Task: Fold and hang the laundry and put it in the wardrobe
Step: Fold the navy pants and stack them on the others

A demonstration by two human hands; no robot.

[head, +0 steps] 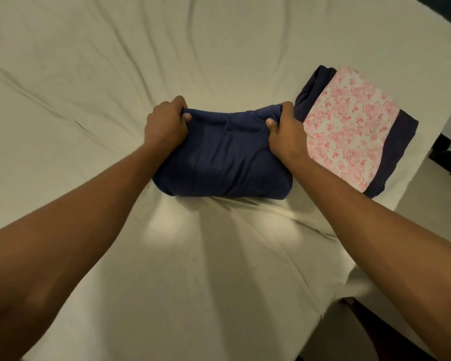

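Note:
A navy blue garment (223,157) lies folded into a thick bundle in the middle of the bed. My left hand (166,123) grips its far left corner, thumb on top and fingers curled over the edge. At the far right corner my right hand (287,128) pinches the cloth the same way. Both forearms reach in from the bottom of the view.
The bed (89,74) is covered by a wrinkled cream sheet. Just right of the bundle lies a folded pink floral cloth (346,123) on top of a folded dark navy piece (399,149). The bed's right edge drops to the floor (445,194).

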